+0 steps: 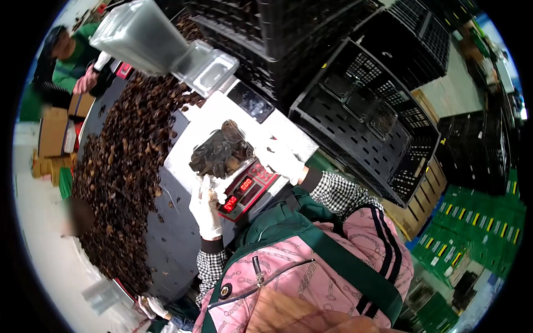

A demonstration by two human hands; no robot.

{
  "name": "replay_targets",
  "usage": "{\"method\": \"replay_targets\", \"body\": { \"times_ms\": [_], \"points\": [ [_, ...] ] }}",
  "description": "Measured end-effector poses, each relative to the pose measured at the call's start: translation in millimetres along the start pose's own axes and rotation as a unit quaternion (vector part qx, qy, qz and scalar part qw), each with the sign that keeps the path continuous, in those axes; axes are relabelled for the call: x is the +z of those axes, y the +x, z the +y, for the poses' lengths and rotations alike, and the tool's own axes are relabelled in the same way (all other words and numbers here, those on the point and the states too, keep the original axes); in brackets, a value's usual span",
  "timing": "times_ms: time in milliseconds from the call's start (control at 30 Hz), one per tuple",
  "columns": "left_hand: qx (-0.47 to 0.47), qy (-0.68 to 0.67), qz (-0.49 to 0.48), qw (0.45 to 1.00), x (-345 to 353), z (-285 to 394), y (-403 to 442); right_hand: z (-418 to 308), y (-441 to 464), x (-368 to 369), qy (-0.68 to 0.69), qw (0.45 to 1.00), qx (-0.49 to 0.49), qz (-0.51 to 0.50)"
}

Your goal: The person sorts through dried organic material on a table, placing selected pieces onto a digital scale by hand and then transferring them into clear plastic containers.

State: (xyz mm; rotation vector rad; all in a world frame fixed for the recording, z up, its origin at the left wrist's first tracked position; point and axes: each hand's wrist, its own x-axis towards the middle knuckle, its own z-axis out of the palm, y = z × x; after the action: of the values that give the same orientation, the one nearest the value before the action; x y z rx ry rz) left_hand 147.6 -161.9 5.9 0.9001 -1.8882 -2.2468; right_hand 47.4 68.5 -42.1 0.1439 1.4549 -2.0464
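A clear container of dark brown, mushroom-like pieces [219, 151] rests on a white scale platform. The scale's red display panel [244, 190] shows lit digits. My left hand [205, 208], in a white glove, is at the container's lower left edge, its fingers bent near the rim; what they hold, if anything, is unclear. At the container's right side is my right hand [280, 161], also white-gloved, with fingers partly washed out by glare. A black phone-like device [251, 101] lies above the container.
Loose dark pieces [119, 161] cover the table on the left. Stacked clear containers [141, 36] stand at the top. A black crate [366, 119] holding clear containers is on the right. A person [75, 66] in green is at upper left; another's gloved hands [152, 306] show below.
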Motion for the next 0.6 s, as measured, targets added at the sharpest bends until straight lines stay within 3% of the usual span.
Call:
{"method": "replay_targets", "body": {
  "times_ms": [67, 100, 133, 200, 233, 267, 333, 400, 433, 467, 500, 533, 567, 600],
  "points": [
    [0.034, -0.005, -0.005, 0.999, 28, 11, 0, -17, -12, -4, 0.038, 0.998, -0.042, 0.036],
    [0.043, -0.008, -0.025, 0.999, 34, 7, 4, -20, -15, -11, 0.102, 0.994, -0.019, 0.043],
    [0.052, -0.013, -0.044, 0.998, 42, 4, 9, -26, -21, -20, 0.077, 0.996, 0.005, 0.045],
    [0.048, 0.037, -0.052, 0.997, 101, 23, -6, -26, -42, -29, 0.157, 0.988, 0.001, 0.009],
    [0.032, 0.044, -0.115, 0.992, 111, 8, -5, -16, -45, -33, 0.2, 0.98, -0.02, -0.012],
    [0.016, 0.051, -0.178, 0.983, 119, -7, -4, -32, -57, -29, 0.251, 0.967, 0.032, 0.031],
    [0.081, 0.166, -0.239, 0.953, 158, -4, -13, -46, -77, -40, 0.247, 0.959, -0.025, 0.134],
    [-0.057, 0.139, -0.354, 0.923, 183, -5, -9, -36, -93, -91, 0.241, 0.947, -0.047, 0.21],
    [0.058, 0.23, -0.376, 0.896, 172, -24, 12, -33, -113, -128, 0.128, 0.961, -0.098, 0.226],
    [0.104, 0.263, -0.362, 0.888, 175, -10, 25, -46, -129, -152, 0.124, 0.942, -0.126, 0.286],
    [0.149, 0.295, -0.345, 0.878, 178, 5, 38, -46, -144, -183, 0.073, 0.906, -0.095, 0.406],
    [0.226, 0.374, -0.269, 0.859, 177, 16, 66, -33, -162, -227, 0.051, 0.887, -0.072, 0.453],
    [0.181, 0.314, -0.226, 0.904, 179, 35, 88, -37, -178, -254, 0.017, 0.853, -0.025, 0.52],
    [0.254, 0.285, -0.167, 0.909, 176, 48, 116, -33, -195, -286, -0.018, 0.844, -0.007, 0.536]
  ]
}}
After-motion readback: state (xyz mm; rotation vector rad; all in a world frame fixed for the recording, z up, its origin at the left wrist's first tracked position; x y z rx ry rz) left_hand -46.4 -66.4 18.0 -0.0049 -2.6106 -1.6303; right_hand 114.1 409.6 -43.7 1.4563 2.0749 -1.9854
